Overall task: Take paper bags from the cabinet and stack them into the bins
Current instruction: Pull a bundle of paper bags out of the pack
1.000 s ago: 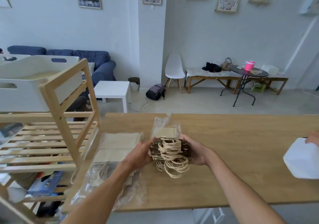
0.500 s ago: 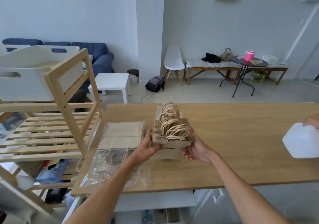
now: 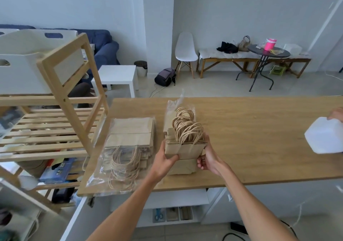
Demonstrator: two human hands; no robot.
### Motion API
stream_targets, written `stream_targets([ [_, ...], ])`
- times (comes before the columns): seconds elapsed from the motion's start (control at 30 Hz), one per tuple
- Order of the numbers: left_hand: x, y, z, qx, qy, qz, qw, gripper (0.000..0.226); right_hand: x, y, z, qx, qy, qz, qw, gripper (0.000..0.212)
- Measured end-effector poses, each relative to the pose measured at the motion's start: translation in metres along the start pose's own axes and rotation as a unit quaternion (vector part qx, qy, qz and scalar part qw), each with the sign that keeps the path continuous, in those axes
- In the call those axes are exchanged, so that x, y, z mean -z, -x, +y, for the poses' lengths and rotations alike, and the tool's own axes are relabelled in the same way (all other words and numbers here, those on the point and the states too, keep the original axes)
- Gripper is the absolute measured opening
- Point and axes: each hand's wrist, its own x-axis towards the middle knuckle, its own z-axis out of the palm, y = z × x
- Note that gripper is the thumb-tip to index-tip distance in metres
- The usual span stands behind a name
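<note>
A stack of folded brown paper bags with twine handles pointing away from me lies on the wooden table, partly out of a clear plastic sleeve. My left hand grips the stack's left side, thumb on top. My right hand grips its right side. A second pack of paper bags in clear plastic lies flat to the left, handles toward me. A white bin sits on top of the wooden rack at the left.
Another person's hand holds a white container at the table's right edge. The slatted rack shelves stand close to the table's left end. An open drawer with scissors shows below the table. Chair, benches and sofa stand far behind.
The stack was turned from standing on edge with handles toward me to lying flatter with handles pointing away. Both hands kept hold. My view tilted downward.
</note>
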Motion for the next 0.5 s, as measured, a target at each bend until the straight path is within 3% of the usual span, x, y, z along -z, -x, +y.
stream_targets([
  [0.13, -0.002, -0.002, -0.011, 0.015, 0.039, 0.035, 0.998, 0.074, 0.002, -0.013, 0.018, 0.013, -0.11, -0.004, 0.994, 0.097],
  [0.3, -0.01, -0.003, -0.016, 0.005, 0.073, 0.055, 0.996, 0.079, -0.001, -0.021, 0.041, 0.096, -0.084, -0.01, 0.992, 0.143],
  [0.5, -0.014, -0.003, -0.026, 0.002, 0.041, 0.095, 0.995, 0.074, -0.007, -0.017, 0.05, 0.199, 0.096, 0.026, 0.975, 0.096],
])
